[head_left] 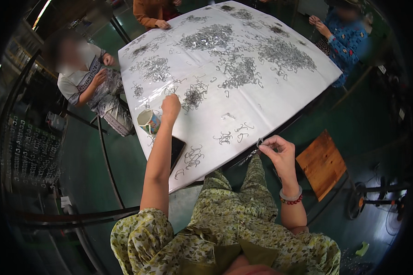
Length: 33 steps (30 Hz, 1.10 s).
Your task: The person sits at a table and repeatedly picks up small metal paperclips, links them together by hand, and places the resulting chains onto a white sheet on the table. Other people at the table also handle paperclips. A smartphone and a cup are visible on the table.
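My left hand (171, 108) reaches over the white-covered table (202, 133), closed with its fingertips down beside a dark heap of small wire hooks (193, 97). Whatever those fingers hold, if anything, is hidden. A patterned cup (148, 121) stands just left of that wrist. At the near table edge, my right hand (281, 153) pinches a small metal hook (260, 142) between thumb and forefinger. Shiny small metal pieces (248, 158) hang or lie just below it; how they join cannot be made out. Loose S-shaped hooks (194, 157) lie in small groups nearer me.
Larger hook piles (241, 71) cover the table's far half. A dark flat object (177, 151) lies under my left forearm. Co-workers sit left (89, 75), far (149, 13) and right (346, 39). A wooden stool (322, 165) stands at my right; a rack of hooks (32, 151) is at left.
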Available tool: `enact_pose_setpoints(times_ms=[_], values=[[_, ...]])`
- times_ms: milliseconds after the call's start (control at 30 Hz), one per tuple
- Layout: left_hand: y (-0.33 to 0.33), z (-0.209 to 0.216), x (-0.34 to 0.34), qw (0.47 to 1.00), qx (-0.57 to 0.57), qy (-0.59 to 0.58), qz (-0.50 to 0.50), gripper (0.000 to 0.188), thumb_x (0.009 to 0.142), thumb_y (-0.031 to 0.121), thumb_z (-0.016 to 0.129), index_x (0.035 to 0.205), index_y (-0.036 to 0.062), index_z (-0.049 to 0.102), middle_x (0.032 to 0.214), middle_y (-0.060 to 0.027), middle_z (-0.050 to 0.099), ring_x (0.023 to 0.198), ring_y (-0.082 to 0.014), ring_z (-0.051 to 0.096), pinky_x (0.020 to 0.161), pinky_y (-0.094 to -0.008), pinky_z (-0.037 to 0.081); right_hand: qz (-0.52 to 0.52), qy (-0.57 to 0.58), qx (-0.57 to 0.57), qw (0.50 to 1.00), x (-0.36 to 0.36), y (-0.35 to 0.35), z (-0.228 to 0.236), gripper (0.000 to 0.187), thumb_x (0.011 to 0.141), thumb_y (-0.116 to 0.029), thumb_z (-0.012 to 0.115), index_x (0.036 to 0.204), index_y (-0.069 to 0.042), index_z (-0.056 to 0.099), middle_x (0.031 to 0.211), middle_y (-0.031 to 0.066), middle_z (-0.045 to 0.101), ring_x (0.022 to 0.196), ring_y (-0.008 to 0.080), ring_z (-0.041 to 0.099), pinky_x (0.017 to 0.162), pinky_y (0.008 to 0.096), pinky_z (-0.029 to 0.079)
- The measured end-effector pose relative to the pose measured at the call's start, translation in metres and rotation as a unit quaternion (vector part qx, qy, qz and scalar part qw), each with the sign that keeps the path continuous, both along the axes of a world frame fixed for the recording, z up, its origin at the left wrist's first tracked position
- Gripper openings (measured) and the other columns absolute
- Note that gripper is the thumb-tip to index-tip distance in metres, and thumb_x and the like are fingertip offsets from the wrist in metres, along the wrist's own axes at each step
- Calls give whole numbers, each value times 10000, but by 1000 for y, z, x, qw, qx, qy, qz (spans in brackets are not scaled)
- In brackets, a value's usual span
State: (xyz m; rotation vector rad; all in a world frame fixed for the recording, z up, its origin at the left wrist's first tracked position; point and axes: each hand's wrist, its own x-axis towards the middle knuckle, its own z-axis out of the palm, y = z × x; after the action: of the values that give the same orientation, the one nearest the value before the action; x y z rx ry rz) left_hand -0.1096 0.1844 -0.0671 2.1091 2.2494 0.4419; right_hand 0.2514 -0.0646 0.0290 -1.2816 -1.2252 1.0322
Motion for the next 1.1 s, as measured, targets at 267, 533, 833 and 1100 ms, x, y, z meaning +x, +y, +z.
enact_pose_setpoints(times_ms=[267, 533, 833, 1100], values=[[-125, 95, 117, 752, -172, -597, -222, 183, 890, 68, 661, 994, -81, 641, 904, -135, 675, 822, -200, 677, 730, -311, 567, -29, 42, 8, 999, 1, -7, -15, 101, 804, -59, 758, 827, 14, 692, 685, -22, 636, 624, 15, 520, 560, 179, 403], [-207, 122, 192, 745, -136, -571, -318, 113, 863, 74, 718, 930, -10, 685, 966, -55, 653, 943, -129, 601, 836, -298, 503, -62, 60, 23, 996, 1, -17, -8, 79, 804, -55, 760, 821, -9, 699, 699, -23, 649, 627, 16, 525, 558, 188, 405], [-205, 140, 241, 741, 32, -550, -385, 125, 816, 68, 702, 900, -19, 668, 926, -125, 654, 849, -229, 639, 757, -328, 515, -184, -91, 146, 968, 16, -26, 14, 168, 773, -45, 763, 925, -24, 698, 824, 9, 689, 732, 55, 584, 649, 219, 447], [-214, 204, 298, 641, 136, -518, -549, 105, 764, 61, 727, 857, 23, 698, 901, -105, 657, 842, -242, 626, 773, -337, 481, -332, 18, 323, 886, 35, -52, 76, 127, 823, 32, 697, 946, 7, 718, 913, 28, 716, 814, 85, 646, 729, 229, 518]])
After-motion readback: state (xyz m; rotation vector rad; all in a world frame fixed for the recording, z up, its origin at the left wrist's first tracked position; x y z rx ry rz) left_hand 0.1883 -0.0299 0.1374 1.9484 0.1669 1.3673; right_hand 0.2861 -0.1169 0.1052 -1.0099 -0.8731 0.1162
